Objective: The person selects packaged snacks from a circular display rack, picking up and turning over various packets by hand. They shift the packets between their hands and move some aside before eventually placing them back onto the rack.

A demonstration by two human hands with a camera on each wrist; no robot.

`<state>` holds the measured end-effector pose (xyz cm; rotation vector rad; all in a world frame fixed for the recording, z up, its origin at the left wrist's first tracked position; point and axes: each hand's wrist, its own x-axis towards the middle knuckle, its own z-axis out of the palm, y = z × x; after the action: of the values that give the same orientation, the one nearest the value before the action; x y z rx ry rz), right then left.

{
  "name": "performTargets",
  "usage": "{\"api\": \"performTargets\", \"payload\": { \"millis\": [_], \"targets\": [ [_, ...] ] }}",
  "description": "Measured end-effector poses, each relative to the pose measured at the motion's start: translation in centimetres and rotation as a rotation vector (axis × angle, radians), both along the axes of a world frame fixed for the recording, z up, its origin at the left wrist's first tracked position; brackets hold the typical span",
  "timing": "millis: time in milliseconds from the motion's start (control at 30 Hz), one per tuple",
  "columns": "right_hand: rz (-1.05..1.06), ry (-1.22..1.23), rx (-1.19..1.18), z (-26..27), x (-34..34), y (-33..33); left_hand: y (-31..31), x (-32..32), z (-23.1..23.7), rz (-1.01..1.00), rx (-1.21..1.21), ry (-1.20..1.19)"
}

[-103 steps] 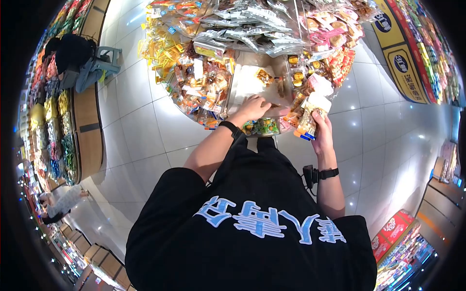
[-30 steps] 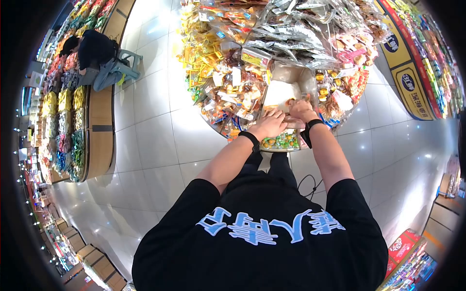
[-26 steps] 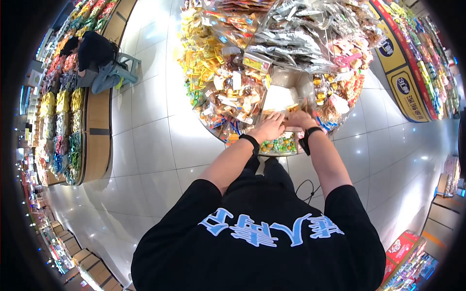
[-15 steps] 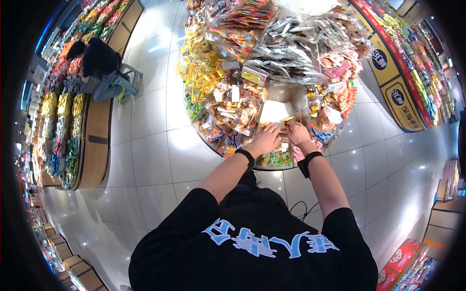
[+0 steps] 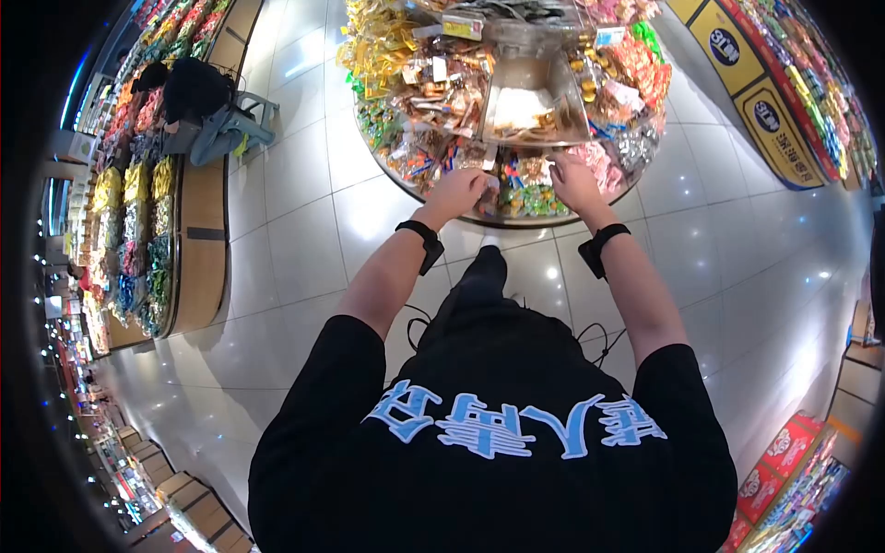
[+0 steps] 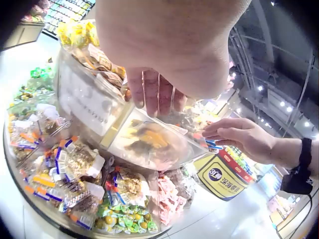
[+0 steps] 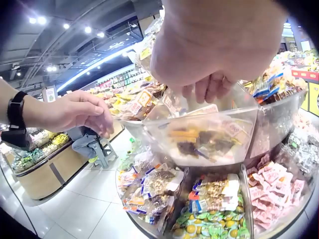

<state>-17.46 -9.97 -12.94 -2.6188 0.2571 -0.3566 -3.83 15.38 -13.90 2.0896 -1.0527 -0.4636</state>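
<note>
My left hand [image 5: 458, 192] hangs over the front of a round candy stand, fingers loosely bent, with nothing seen in it. Facing it, my right hand [image 5: 573, 182] hovers over the right front, also with relaxed fingers and no packet in them. In the left wrist view, the right hand [image 6: 246, 138] has its fingers extended to the left. Between and beyond the hands stands a clear plastic bin [image 7: 164, 132] with a white bottom and a few brown and orange packets [image 7: 202, 142] behind its front wall. Nut-filled packets [image 7: 212, 191] lie in the lower ring below.
Green-wrapped candies [image 7: 212, 226] and pink packets [image 7: 274, 189] fill neighbouring lower compartments. Brown packets [image 5: 442, 88] are heaped left of the bin. A person in dark clothes [image 5: 196, 92] sits by the left shelf [image 5: 198, 240]. Yellow-sided shelving [image 5: 774, 129] stands to the right.
The right hand held packets at first; they are gone from it now. Both hands worked inside the clear bin, then drew back toward the body and apart.
</note>
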Motion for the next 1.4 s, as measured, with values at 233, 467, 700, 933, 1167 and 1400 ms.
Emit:
{"api": "performTargets", "payload": {
  "millis": [233,467,700,933,1167,1400],
  "targets": [
    [-0.159,-0.009,0.164,-4.2,-5.0,5.2,6.6,1.4,-7.3,-0.199,0.412,0.091],
    [-0.306,0.334,0.275,-11.9,-0.8,12.8,12.4,8.2,-11.1,-0.167,0.476,0.201],
    [-0.535,0.475,0.365,-16.0,12.6,18.9,20.7,15.1,-13.3,-0.105,0.477,0.326],
    [-1.298,0.169,0.742,-22.0,21.0,19.1,25.1,18.9,-14.3,-0.076,0.511,0.418],
    [-1.505,0.266,0.864,-23.8,24.7,17.3,20.2,22.7,-14.9,-0.107,0.46,0.45],
    [-1.387,-0.092,1.072,-20.0,25.5,18.5,12.7,24.3,-19.0,-0.133,0.327,0.484]
  ]
}}
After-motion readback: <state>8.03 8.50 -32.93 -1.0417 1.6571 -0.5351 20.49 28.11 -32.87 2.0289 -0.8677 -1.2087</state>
